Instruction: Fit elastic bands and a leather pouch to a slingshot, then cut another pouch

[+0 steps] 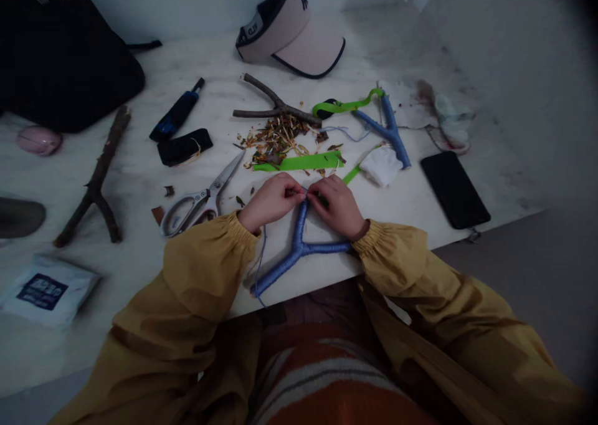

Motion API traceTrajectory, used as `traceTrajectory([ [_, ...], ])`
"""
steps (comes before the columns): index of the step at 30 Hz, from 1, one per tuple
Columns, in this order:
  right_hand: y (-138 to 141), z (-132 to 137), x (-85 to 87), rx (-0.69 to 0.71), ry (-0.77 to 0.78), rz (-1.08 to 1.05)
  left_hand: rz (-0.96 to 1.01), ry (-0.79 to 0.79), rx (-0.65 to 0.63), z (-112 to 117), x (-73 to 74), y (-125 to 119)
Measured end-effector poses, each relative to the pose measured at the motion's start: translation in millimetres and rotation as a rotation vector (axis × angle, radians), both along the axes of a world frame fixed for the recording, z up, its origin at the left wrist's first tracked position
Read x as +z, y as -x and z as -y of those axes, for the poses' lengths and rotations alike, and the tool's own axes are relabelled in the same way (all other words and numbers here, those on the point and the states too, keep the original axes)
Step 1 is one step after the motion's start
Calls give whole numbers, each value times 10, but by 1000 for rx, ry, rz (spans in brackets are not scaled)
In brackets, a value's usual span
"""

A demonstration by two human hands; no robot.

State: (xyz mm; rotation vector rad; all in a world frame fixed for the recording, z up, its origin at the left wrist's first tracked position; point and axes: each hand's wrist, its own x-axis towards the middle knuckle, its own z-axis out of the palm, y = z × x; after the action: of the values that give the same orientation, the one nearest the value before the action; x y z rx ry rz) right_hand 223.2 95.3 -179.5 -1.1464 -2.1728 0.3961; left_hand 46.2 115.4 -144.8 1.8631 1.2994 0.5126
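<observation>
A forked stick wrapped in blue thread lies at the table's front edge, its single stem pointing away from me. At the tip of that stem my left hand and my right hand meet, both in a tight pinch. They seem to grip the fine blue thread there, though the fingers hide most of it. A loose length of blue thread hangs below my left wrist. Scissors lie partly spread left of my left hand. Just beyond both hands is a flat green strip.
Bark shavings and a bare forked twig lie farther back. Right of them are another blue-wrapped fork with a green band, a crumpled tissue and a phone. A larger forked branch lies left; a visor sits behind.
</observation>
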Motion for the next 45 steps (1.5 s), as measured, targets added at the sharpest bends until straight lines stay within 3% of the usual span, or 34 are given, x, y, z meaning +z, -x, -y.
traceTrajectory([
  [14,-12,-11,15,19,-10,34,25,76,-51,-75,-89,2],
  [28,-10,-5,20,21,36,9,-100,-107,-168,34,2,-26],
  [38,-18,-14,16,7,47,-16,-174,-272,-167,133,30,-116],
  [45,-15,-18,15,6,92,-20,-120,-273,-121,89,-54,-58],
])
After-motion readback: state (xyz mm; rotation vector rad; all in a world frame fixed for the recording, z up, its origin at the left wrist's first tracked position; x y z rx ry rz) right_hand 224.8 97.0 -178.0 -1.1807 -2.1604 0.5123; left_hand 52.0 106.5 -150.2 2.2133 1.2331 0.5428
